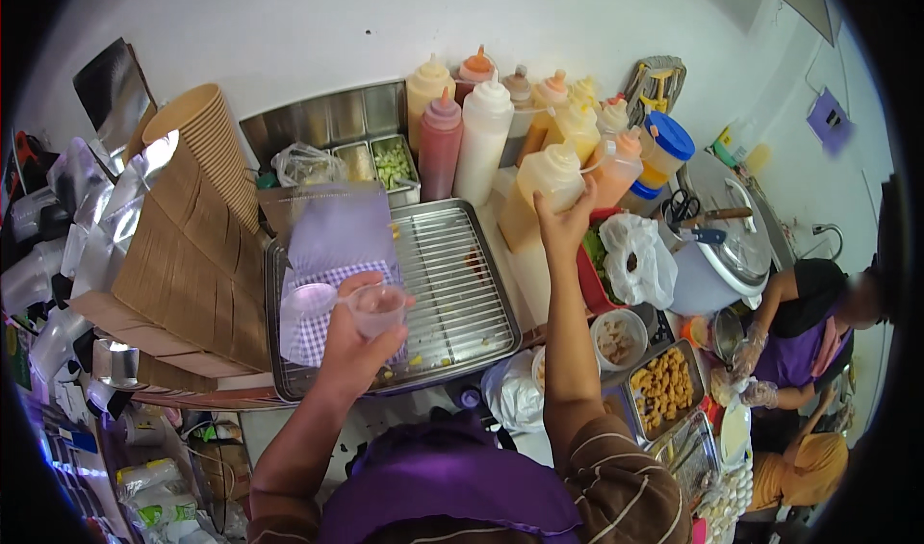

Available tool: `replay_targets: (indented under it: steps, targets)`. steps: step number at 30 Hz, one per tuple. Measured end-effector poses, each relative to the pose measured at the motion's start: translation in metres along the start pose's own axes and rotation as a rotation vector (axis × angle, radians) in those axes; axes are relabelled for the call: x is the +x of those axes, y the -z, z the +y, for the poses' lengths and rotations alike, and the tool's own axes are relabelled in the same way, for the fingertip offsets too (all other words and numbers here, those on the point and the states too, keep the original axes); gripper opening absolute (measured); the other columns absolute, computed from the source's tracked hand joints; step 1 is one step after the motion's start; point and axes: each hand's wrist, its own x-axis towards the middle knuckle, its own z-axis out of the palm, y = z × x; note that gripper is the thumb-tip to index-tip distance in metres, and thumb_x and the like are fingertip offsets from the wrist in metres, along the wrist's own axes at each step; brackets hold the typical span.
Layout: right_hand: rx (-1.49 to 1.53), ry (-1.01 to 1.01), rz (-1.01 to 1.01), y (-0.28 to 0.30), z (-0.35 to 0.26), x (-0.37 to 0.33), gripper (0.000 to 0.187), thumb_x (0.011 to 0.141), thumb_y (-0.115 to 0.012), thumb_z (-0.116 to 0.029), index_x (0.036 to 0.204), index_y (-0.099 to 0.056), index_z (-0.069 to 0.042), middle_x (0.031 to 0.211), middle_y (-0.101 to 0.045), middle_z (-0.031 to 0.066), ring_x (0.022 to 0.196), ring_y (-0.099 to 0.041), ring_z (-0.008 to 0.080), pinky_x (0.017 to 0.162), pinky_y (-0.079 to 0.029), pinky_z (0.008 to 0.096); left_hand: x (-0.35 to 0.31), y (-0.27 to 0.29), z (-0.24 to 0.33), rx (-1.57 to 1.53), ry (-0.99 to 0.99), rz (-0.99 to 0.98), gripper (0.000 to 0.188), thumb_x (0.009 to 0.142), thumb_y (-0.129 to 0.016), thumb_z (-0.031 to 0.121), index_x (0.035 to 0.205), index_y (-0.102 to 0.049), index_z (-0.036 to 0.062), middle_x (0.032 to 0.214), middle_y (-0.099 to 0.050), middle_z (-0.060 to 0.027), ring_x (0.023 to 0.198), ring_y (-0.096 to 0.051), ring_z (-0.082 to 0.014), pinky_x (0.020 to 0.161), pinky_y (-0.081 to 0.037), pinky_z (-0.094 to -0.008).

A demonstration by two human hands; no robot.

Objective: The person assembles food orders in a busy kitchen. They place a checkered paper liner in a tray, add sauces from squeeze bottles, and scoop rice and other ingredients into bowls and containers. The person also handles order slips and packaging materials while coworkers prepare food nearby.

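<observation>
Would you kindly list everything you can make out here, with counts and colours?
steel tray: one, silver, centre
checked paper: one, purple-white, in steel tray
plastic cup: one, clear, in left hand
pale squeeze bottle: one, yellowish, at right hand
other squeeze bottles: about ten, mixed colours, beyond steel tray
paper cups: one stack, brown, left
cardboard stack: one, brown, left
lidded cooker: one, whitish, right
plastic bag: one, white, beside lidded cooker
fried pieces: one trayful, golden, right
other people: two, purple or orange clothing, right
left hand: one, bare, centre
right hand: one, bare, centre
</observation>
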Motion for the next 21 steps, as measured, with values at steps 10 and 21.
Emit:
replay_targets:
  steps: [10, 21]
  targets:
    - [-0.195, 0.083, -0.092, 0.06, -0.054, -0.06, 0.082, 0.054, -0.08, -0.018, 0.118, -0.033, 0.002, 0.111, -0.045, 0.0171, 0.103, -0.047, 0.0274, 0.089, -0.038, 0.0353, 0.029, -0.04, -0.033, 0.173, -0.122, -0.049, 0.053, 0.07, -0.067, 0.001, 0.117, -0.042, -0.0046, 0.104, -0.052, -0.0123, 0.094, -0.052, -0.0134, 0.078, -0.045, -0.0243]
    - [-0.607, 0.794, -0.464, 0.107, -0.148, -0.044, 0.067, 0.05, -0.062, 0.001, 0.114, -0.044, -0.004, 0.116, -0.049, 0.0096, 0.105, -0.045, 0.0287, 0.089, -0.032, 0.0426, 0.033, -0.033, -0.024, 0.04, -0.074, -0.112, 0.047, 0.07, -0.063, -0.008, 0.113, -0.044, -0.0033, 0.103, -0.054, -0.0084, 0.091, -0.055, -0.0127, 0.078, -0.047, -0.0233]
